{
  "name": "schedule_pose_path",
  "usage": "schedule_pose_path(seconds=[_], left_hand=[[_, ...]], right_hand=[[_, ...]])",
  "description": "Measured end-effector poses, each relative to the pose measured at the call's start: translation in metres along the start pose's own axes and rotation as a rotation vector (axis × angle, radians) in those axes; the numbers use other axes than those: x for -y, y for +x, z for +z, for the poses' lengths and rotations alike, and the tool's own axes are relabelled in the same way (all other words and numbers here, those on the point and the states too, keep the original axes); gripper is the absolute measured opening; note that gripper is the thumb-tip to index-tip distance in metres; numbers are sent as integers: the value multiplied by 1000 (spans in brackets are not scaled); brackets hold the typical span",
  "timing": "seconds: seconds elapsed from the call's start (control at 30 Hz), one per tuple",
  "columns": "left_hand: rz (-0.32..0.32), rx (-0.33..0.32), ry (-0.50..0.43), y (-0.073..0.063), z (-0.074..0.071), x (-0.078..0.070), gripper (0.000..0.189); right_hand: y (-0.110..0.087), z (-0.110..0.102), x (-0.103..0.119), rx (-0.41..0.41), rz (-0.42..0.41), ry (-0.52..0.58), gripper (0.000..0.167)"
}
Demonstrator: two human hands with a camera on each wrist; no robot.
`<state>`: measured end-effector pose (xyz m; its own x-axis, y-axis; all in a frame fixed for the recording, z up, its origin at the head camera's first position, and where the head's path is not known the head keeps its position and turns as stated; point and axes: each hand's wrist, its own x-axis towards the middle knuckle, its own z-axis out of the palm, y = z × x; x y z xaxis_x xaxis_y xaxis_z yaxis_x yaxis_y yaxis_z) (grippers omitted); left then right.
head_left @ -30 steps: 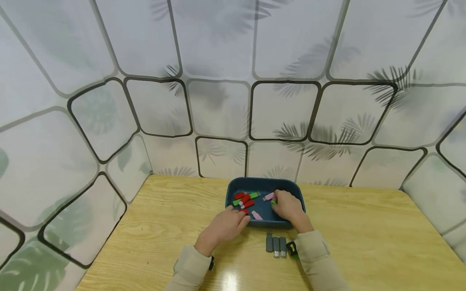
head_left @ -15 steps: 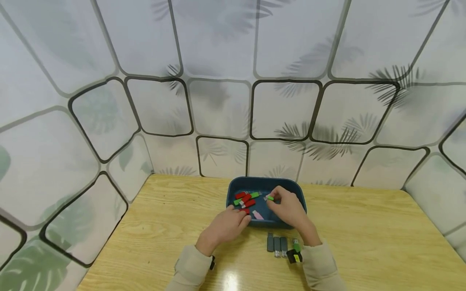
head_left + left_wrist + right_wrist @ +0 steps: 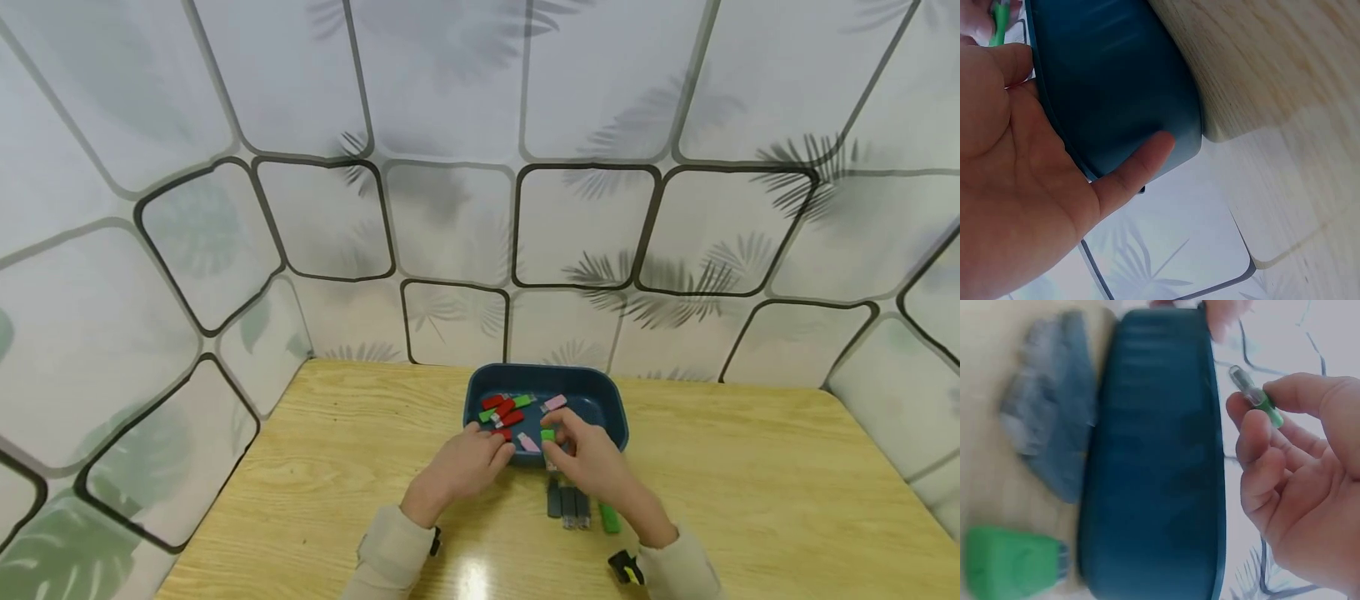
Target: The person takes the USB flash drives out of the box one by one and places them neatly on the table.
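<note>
My right hand (image 3: 596, 458) pinches a green USB flash drive (image 3: 1271, 414) between thumb and fingers, its metal plug pointing out, over the front rim of the dark blue bin (image 3: 615, 396). My left hand (image 3: 461, 467) rests on the bin's front left rim. In the left wrist view one straight finger (image 3: 1141, 165) lies against the bin's outer wall; the other fingertips are hidden past the rim. Inside the bin lie several red flash drives (image 3: 513, 418), green ones (image 3: 522, 402) and two pink ones (image 3: 555, 402), the red and green ones heaped at the left.
On the wooden table (image 3: 750, 483) before the bin, three grey flash drives (image 3: 568, 504) lie side by side, with a green flash drive (image 3: 610, 518) to their right. A black strap piece (image 3: 625, 567) is at my right cuff. Patterned fabric walls (image 3: 457, 225) stand behind the table.
My right hand has lifted the green flash drive from the bin's right part and brought it toward the front rim, uncovering a pink one. The left hand has stayed put.
</note>
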<state>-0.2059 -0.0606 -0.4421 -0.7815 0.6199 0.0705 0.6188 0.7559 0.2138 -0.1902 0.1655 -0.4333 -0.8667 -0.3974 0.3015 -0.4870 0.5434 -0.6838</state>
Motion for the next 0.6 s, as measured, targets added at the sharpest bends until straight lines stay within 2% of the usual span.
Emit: schedule_pose_path(seconds=[0.2, 0.3, 0.43, 0.6], left_hand=[[4, -9, -2, -1, -1, 1, 33], [1, -6, 2, -1, -1, 1, 33], [-5, -1, 5, -1, 0, 0, 35], [-7, -4, 4, 0, 1, 0, 34]], right_hand=[[-8, 7, 8, 53, -59, -45, 10], [-9, 8, 12, 102, -27, -77, 8], [-11, 11, 14, 212, 31, -128, 10], [-11, 16, 14, 300, 48, -196, 14]])
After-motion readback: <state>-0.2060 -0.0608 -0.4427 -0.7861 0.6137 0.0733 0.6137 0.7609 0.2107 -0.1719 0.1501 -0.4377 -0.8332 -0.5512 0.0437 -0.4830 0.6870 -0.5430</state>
